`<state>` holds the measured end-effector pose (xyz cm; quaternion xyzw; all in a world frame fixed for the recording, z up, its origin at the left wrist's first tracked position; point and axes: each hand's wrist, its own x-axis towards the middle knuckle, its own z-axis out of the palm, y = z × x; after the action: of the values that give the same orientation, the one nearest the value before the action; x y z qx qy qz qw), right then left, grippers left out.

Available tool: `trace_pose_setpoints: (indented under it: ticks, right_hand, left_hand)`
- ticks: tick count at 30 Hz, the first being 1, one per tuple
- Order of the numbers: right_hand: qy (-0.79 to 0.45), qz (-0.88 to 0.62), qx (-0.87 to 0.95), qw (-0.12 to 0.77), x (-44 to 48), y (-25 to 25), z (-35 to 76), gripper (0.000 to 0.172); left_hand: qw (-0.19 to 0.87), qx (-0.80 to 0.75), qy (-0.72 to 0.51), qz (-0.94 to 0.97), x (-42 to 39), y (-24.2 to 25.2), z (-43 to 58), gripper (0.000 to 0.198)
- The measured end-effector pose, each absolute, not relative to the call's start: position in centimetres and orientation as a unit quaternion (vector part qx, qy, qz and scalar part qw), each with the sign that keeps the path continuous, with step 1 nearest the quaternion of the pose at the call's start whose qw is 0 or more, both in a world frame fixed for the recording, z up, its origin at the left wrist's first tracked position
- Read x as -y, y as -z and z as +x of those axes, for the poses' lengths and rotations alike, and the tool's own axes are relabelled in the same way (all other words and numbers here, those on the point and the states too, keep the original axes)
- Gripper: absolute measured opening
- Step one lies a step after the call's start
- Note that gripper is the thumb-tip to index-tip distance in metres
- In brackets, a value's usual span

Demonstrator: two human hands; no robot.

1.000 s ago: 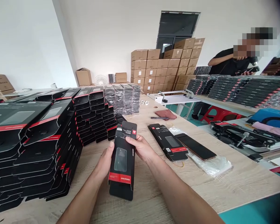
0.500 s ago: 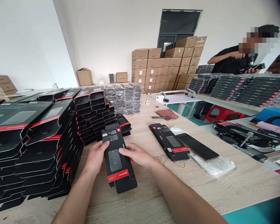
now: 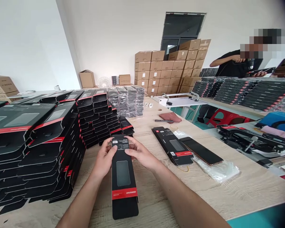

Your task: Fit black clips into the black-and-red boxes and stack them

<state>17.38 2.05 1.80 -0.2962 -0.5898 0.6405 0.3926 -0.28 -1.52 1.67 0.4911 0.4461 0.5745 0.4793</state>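
A long black cardboard retail sleeve with a clear window and a red band stands nearly flat in front of me, its printed far end between my hands. My left hand grips its left edge near that end. My right hand holds the same end from the right, fingers across the label. Its near end hangs close to the wooden table. To the right lie another black sleeve and a dark smartphone on a clear plastic bag.
Tall stacks of black sleeves crowd the table's left side. Shrink-wrapped bundles stand behind them. Cardboard cartons are piled at the back. A co-worker stands beyond a second table of stacked sleeves.
The sleeve has swung from a tilted angle to point straight towards me. Both hands have shifted to its far end. The co-worker's arms have moved slightly.
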Motion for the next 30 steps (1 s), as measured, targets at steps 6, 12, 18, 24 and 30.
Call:
trace_pose_setpoints:
  ticks: [6, 12, 18, 24, 30]
  right_hand:
    - [-0.635, -0.322, 0.541, 0.448, -2.5, -1.8, 17.1, 0.034]
    - [-0.553, -0.365, 0.561, 0.497, -3.3, -1.9, 18.0, 0.030]
    - [-0.561, -0.324, 0.575, 0.501, -3.3, -1.7, 18.3, 0.024]
    - [-0.742, -0.319, 0.443, 0.390, -2.9, -1.6, 18.2, 0.036]
    - [-0.663, -0.352, 0.498, 0.434, -2.8, -1.6, 18.3, 0.033]
  left_hand:
    - [0.531, -0.379, -0.580, 0.488, 2.3, -2.4, -0.1, 0.029]
    - [0.589, -0.362, -0.531, 0.490, 3.1, -3.2, 0.3, 0.034]
    - [0.595, -0.346, -0.524, 0.502, 2.9, -2.8, 0.2, 0.031]
    - [0.601, -0.326, -0.493, 0.537, 2.8, -2.1, 0.3, 0.029]
    - [0.623, -0.330, -0.494, 0.508, 3.1, -2.4, 0.4, 0.049]
